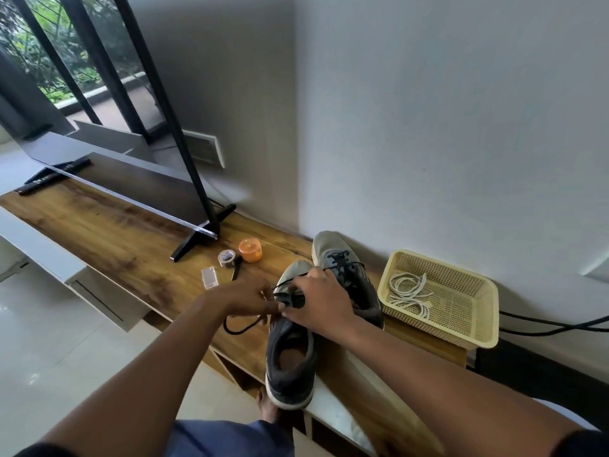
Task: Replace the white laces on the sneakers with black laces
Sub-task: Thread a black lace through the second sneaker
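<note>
Hands (244, 300) (318, 301) pinching corded black lace (290, 296), mesh sneaker (290, 354)

You're standing at the wooden shelf (125, 239), with the near sneaker (290, 351) lying on its front edge. Everything is sitting around that sneaker: the second sneaker (346, 268) just behind and right, touching it; the basket (461, 328) further right, with loose laces (408, 291) lying in it. Behind and left, the round tub (250, 250), tape roll (226, 258) and small box (209, 277) are sitting; the television (108, 153) is standing furthest left.
</note>
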A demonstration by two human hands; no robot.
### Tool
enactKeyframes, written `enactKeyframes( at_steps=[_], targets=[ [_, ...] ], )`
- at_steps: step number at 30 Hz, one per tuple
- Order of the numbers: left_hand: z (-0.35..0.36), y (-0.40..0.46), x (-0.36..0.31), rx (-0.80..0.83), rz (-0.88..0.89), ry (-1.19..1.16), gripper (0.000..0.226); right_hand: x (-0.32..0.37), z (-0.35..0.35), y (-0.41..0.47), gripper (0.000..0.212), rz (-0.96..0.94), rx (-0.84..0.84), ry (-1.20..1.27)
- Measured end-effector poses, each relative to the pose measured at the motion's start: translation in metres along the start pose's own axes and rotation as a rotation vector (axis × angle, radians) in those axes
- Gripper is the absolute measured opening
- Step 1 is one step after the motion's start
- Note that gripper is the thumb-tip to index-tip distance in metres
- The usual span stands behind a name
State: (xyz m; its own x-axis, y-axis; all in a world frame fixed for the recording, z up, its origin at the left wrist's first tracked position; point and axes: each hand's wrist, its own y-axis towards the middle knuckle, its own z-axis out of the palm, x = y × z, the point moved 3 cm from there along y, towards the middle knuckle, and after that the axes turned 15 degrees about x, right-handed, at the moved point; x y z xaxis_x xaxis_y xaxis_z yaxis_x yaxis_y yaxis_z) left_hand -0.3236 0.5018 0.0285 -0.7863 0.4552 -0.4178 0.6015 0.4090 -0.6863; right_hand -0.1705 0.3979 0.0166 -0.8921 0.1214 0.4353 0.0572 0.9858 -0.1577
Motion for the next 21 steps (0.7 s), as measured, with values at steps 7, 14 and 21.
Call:
enactKeyframes(
  at_steps=[7, 14, 21],
  targets=[
    [-0.013, -0.006, -0.015, -0.143, 0.224, -0.233, 0.031, 0.0, 0.0, -0.003, 0.036, -0.011, 0.041, 0.023],
    [-0.052, -0.063, -0.019, -0.331, 0.692, -0.883, 0.03, -0.001, 0.005, -0.001, 0.038, 0.012, 0.042, 0.01],
    [-0.061, -0.078, 0.001, -0.465, 0.922, -1.464, 0.034, 0.0, 0.005, 0.001, 0.037, 0.032, 0.061, 0.06]
  ],
)
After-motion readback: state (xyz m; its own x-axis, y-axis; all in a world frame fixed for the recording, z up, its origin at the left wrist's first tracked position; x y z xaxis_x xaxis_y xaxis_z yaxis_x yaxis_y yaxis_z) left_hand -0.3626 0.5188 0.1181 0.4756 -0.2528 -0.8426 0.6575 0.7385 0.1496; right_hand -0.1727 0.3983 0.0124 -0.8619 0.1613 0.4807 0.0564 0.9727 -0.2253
